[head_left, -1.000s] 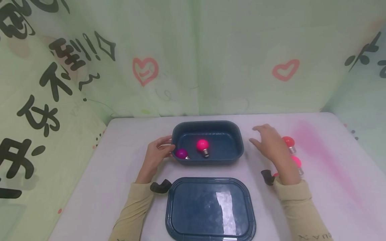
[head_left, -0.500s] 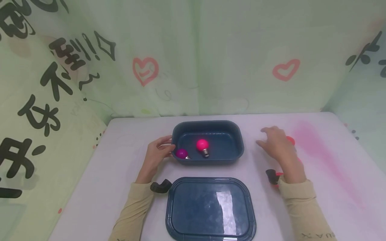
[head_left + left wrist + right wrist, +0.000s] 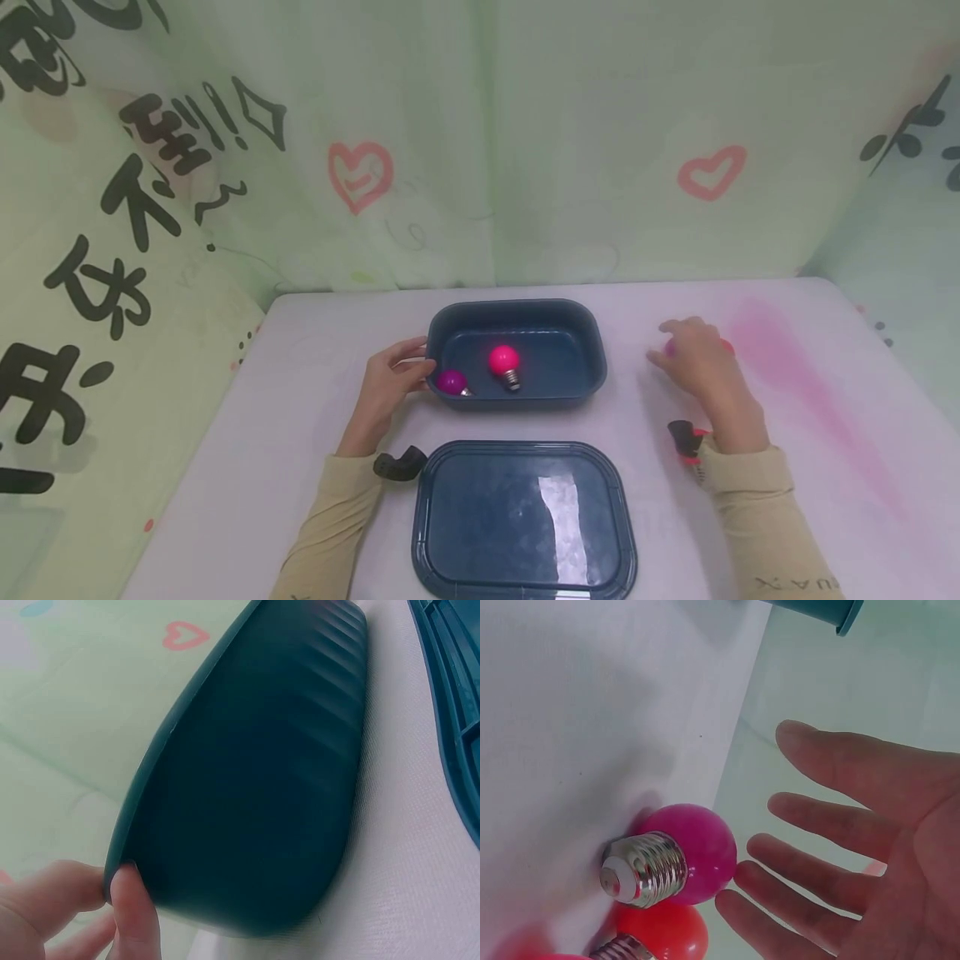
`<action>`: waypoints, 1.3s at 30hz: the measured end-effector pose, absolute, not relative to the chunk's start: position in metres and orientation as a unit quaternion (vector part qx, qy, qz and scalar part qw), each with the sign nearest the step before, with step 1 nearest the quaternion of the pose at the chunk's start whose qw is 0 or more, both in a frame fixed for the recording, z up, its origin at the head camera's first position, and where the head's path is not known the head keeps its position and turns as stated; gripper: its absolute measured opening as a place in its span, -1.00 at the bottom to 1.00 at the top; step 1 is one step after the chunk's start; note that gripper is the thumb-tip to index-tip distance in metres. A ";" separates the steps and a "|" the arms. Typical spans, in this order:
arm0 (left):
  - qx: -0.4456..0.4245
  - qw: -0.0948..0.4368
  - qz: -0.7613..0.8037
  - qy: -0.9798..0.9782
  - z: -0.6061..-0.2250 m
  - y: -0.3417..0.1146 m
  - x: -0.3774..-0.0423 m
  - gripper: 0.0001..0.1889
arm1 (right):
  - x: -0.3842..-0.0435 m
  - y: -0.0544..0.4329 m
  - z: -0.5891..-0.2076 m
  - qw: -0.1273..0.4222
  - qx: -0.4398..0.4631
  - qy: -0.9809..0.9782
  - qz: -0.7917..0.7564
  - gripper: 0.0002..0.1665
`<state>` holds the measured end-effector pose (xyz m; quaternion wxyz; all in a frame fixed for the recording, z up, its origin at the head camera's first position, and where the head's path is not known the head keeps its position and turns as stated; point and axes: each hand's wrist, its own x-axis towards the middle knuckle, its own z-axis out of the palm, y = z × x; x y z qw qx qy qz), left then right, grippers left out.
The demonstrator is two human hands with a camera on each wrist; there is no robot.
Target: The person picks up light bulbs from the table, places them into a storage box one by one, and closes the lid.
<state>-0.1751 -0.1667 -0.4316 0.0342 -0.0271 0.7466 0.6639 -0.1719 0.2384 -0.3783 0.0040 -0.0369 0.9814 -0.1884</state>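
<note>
Holding the dark-blue, rounded-rectangular plastic box (image 3: 517, 406) with the left hand (image 3: 390, 375), pinching its left rim between thumb and finger. Reaching with the right hand (image 3: 701, 358), fingers spread nearly straight, grasping nothing, just beside a glossy purple round bulb (image 3: 709, 851) with a silver screw base on the white counter (image 3: 337, 325); impossible to tell if touching. Close by, an orange-red round bulb (image 3: 679, 930). Inside the box, a hot-pink round bulb (image 3: 504, 360) and, at near left, a violet round bulb (image 3: 452, 382).

Could well send the purple round bulb rolling by brushing it with outstretched fingertips. Might also knock the orange-red one, given such tight spacing.

Further right with the right hand than a second ago, now hiding more of the bulbs there. No visible change in the left hand, box or its contents.
</note>
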 end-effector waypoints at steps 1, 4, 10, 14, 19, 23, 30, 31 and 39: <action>-0.027 0.034 0.664 0.747 -0.432 -0.167 -0.175 -0.51 | -0.172 0.239 -0.379 0.001 -0.038 0.981 -0.188 -0.41; -0.027 0.032 0.663 0.747 -0.431 -0.166 -0.175 -0.51 | -0.173 0.242 -0.379 0.002 -0.036 0.981 -0.193 -0.42; -0.026 0.032 0.665 0.746 -0.431 -0.166 -0.175 -0.52 | -0.173 0.247 -0.378 0.027 -0.029 0.980 -0.194 -0.42; -0.027 0.034 0.665 0.746 -0.430 -0.166 -0.175 -0.52 | -0.172 0.249 -0.378 0.018 -0.044 0.980 -0.192 -0.48; -0.025 0.034 0.666 0.745 -0.430 -0.166 -0.174 -0.51 | -0.172 0.251 -0.379 0.016 -0.050 0.979 -0.198 -0.53; -0.024 0.033 0.668 0.743 -0.431 -0.166 -0.175 -0.52 | -0.172 0.251 -0.378 0.029 -0.047 0.979 -0.195 -0.56; -0.020 0.034 0.673 0.739 -0.431 -0.166 -0.175 -0.52 | -0.171 0.250 -0.376 0.058 -0.036 0.977 -0.203 -0.50; -0.020 0.034 0.673 0.738 -0.431 -0.166 -0.175 -0.52 | -0.171 0.250 -0.376 0.059 -0.035 0.976 -0.205 -0.50; -0.018 0.035 0.675 0.736 -0.431 -0.166 -0.174 -0.52 | -0.172 0.249 -0.377 0.061 -0.030 0.975 -0.212 -0.56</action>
